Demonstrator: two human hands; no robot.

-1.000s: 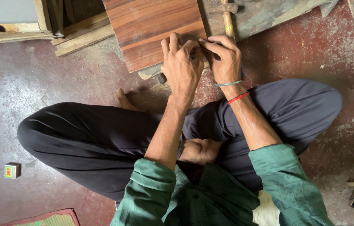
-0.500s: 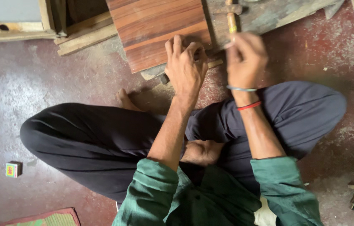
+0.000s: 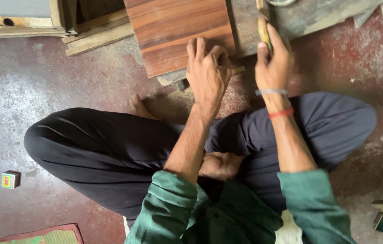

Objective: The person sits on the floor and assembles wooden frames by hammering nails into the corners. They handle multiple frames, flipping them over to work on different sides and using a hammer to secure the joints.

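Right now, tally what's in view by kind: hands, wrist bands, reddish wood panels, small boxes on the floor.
Hands: 2, left hand on the reddish wood panel, right hand gripping a wooden handle
Wrist bands: 2, grey band, red band
Panels: 1
Small boxes: 1, small box
Total: 6

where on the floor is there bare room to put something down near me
The widest bare floor lies to the left, bordered by the wood offcuts above, the knee below and the small box. It is crowded ahead, where the left hand rests by the reddish board and the right hand grips a wooden handle.
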